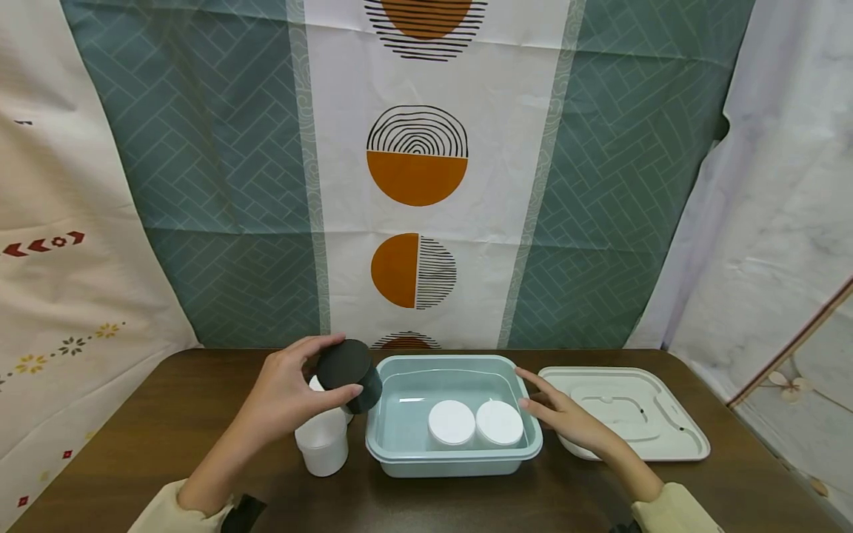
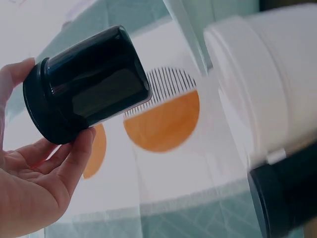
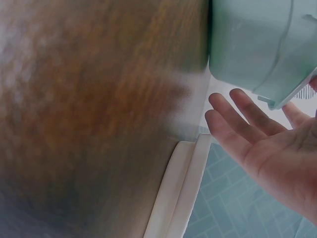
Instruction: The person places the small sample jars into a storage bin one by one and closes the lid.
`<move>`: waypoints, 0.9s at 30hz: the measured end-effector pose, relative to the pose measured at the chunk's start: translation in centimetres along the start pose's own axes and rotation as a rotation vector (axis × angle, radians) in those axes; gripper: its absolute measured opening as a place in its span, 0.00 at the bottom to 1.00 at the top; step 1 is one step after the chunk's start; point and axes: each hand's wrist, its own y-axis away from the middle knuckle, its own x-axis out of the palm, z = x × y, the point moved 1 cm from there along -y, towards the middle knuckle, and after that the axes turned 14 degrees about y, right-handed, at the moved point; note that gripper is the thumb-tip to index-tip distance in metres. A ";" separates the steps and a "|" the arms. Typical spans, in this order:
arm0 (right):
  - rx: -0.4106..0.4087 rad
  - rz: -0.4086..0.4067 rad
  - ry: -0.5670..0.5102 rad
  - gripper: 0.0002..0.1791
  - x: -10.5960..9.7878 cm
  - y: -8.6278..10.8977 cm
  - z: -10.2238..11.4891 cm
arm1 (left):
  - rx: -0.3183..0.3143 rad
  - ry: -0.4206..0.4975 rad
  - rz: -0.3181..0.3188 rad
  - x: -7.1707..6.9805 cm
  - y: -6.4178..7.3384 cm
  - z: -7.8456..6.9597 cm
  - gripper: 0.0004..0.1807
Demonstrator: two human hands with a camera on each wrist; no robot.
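Nearest, left of centre in the head view: white container (image 1: 324, 453) on the table (image 1: 400, 511). Just above it, left hand (image 1: 289, 396) grips a black jar (image 1: 348, 368) between thumb and fingers. Jar raised and tilted; long axis runs upper left to lower right.

Pale blue box (image 1: 453, 469) lies right of the jar, whose edge overlaps the left rim in the frame; left hand is nearer that end. Two white-lidded jars (image 1: 452, 422) (image 1: 500, 423) sit lower right inside. Right hand (image 1: 566, 422), fingers loosely extended, is at the right rim; pressure there: cannot tell. Beyond it, white lid (image 1: 640, 414), right; patterned cloth (image 1: 440, 89) behind.

Obscured: another white thing, mostly behind the black jar. Left wrist view: dark cylinder (image 2: 285, 196), lower right, cut off, unidentified.
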 end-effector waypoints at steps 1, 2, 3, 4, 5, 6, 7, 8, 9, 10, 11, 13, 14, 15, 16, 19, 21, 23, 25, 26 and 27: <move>0.000 0.000 -0.001 0.34 0.0 0.0 0.0 | 0.006 0.008 0.009 0.4 -0.1 0.0 0.33; -0.001 0.000 -0.002 0.34 0.0 0.0 0.0 | 0.010 0.011 0.016 0.8 -0.2 0.0 0.32; -0.003 0.001 -0.003 0.34 0.0 0.0 0.0 | 0.010 0.020 0.024 1.2 -0.3 0.0 0.32; -0.002 0.001 -0.002 0.34 0.0 0.0 0.0 | 0.010 0.024 0.032 1.6 -0.4 0.1 0.32; -0.002 0.001 -0.002 0.34 0.0 0.0 -0.1 | 0.007 0.029 0.041 2.0 -0.5 0.2 0.33; -0.003 0.001 -0.001 0.34 0.0 0.0 -0.1 | 0.004 0.035 0.051 2.3 -0.5 0.2 0.33; -0.003 0.001 0.001 0.34 0.0 0.0 -0.1 | 0.003 0.043 0.060 2.7 -0.6 0.2 0.33; -0.004 0.000 0.004 0.34 0.0 0.0 -0.1 | -0.001 0.056 0.069 3.0 -0.6 0.2 0.33; -0.004 0.000 0.006 0.34 0.0 0.0 -0.1 | -0.006 0.080 0.082 3.4 -0.7 0.3 0.34; -0.003 -0.002 0.010 0.34 0.0 0.0 -0.2 | -0.010 0.098 0.095 3.7 -0.7 0.3 0.34; -0.005 -0.002 0.011 0.34 0.0 0.0 -0.2 | -0.018 0.115 0.105 4.0 -0.7 0.4 0.35; -0.005 -0.002 0.011 0.33 0.0 0.0 -0.2 | -0.033 0.140 0.120 4.7 -0.7 0.5 0.35; -0.006 -0.002 0.011 0.33 0.0 0.0 -0.2 | -0.039 0.149 0.132 5.0 -0.8 0.6 0.35; -0.006 -0.002 0.011 0.33 0.0 0.0 -0.2 | -0.046 0.154 0.140 5.2 -0.8 0.7 0.35; -0.007 -0.002 0.011 0.33 0.0 0.0 -0.2 | -0.053 0.142 0.145 5.5 -0.8 0.8 0.35; -0.008 -0.002 0.010 0.33 -0.1 0.0 -0.2 | -0.068 0.104 0.165 6.3 -0.8 1.3 0.34; -0.008 -0.001 0.009 0.33 -0.1 0.0 -0.2 | -0.075 0.077 0.183 6.7 -0.7 1.7 0.34; -0.008 0.000 0.006 0.33 -0.1 0.0 -0.2 | -0.074 0.053 0.201 7.2 -0.6 2.1 0.34; -0.007 0.001 0.005 0.33 -0.1 0.0 -0.2 | -0.069 0.027 0.221 7.5 -0.5 2.3 0.34; -0.007 0.000 0.005 0.33 -0.1 0.0 -0.2 | -0.066 0.017 0.232 7.6 -0.4 2.5 0.34; -0.007 0.001 0.004 0.33 0.0 0.0 -0.2 | -0.063 0.006 0.244 7.7 -0.4 2.6 0.34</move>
